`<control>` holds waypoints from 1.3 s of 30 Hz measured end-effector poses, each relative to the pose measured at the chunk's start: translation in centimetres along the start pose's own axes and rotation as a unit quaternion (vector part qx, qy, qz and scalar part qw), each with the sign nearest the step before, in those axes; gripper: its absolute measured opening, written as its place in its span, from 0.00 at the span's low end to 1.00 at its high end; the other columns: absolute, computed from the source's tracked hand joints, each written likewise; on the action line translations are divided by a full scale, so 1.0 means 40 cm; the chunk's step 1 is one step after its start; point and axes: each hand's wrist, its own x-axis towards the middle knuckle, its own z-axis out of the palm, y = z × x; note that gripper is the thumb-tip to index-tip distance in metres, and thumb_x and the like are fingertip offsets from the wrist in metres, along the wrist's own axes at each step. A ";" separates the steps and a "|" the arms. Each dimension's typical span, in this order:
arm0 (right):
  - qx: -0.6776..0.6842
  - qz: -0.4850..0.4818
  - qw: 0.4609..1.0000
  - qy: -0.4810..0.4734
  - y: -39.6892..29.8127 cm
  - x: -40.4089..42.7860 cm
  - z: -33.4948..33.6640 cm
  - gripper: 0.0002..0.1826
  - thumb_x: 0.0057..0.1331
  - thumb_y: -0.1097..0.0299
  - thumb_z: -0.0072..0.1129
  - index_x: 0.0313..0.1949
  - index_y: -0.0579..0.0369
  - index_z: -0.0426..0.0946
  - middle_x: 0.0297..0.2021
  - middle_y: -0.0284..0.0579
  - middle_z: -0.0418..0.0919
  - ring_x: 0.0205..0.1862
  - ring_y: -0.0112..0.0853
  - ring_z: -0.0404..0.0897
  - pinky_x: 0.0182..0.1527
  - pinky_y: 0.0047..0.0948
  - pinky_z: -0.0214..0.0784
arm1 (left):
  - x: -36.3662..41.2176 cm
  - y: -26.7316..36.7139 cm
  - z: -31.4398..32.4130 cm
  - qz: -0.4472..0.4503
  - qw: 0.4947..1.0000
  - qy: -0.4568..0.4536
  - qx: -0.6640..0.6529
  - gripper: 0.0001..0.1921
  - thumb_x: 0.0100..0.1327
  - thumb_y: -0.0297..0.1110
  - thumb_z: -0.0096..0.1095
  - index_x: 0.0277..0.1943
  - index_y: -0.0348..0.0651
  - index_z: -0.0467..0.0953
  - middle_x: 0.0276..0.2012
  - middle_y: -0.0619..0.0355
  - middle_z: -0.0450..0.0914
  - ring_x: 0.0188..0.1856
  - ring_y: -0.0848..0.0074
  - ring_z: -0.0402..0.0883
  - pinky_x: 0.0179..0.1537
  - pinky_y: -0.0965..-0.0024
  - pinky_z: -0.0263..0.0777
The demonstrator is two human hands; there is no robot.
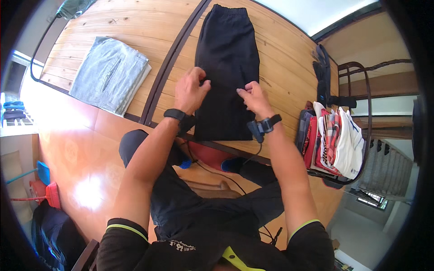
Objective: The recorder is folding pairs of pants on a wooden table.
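Lengthwise in front of me lies a black garment with an elastic waistband [227,50], folded into a long narrow shape, its waistband at the far end. My left hand [191,88] is over its left edge, thumb and forefinger bent and apart. Over the right part is my right hand [257,99], fingers curled and thumb pointing inward; whether cloth is pinched there is hidden. Both wrists wear dark straps. The garment's near end reaches the front edge of the wooden slatted surface [281,67].
Left of a dark metal divider [166,74] lies folded light-grey denim [110,73]. A stack of folded clothes [332,135] sits at the right by a curved metal rail [369,98]. Dark items [321,71] lie behind it. A cable [234,179] hangs below my right wrist.
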 end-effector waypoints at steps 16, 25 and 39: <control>-0.191 -0.225 0.955 0.005 -0.248 0.450 -0.198 0.26 0.60 0.53 0.66 0.49 0.62 0.77 0.43 0.57 0.82 0.47 0.47 0.81 0.50 0.39 0.72 | -0.093 0.045 0.028 0.230 0.936 -0.242 0.110 0.26 0.51 0.31 0.69 0.56 0.40 0.74 0.56 0.50 0.72 0.60 0.59 0.68 0.59 0.59 0.62; -0.135 -0.121 0.983 0.034 -0.170 0.743 -0.139 0.46 0.61 0.43 0.64 0.63 0.75 0.65 0.59 0.66 0.74 0.62 0.48 0.74 0.63 0.39 0.65 | -0.075 0.029 0.035 0.231 0.934 -0.246 0.116 0.26 0.53 0.32 0.70 0.55 0.39 0.74 0.55 0.50 0.71 0.58 0.60 0.68 0.60 0.58 0.62; 0.168 -0.049 0.983 -0.065 -0.156 0.869 -0.085 0.19 0.63 0.62 0.67 0.46 0.65 0.78 0.43 0.46 0.83 0.42 0.31 0.82 0.46 0.30 0.74 | -0.050 0.036 0.034 0.218 0.933 -0.264 0.113 0.24 0.54 0.29 0.66 0.55 0.37 0.74 0.54 0.50 0.71 0.58 0.61 0.69 0.59 0.58 0.62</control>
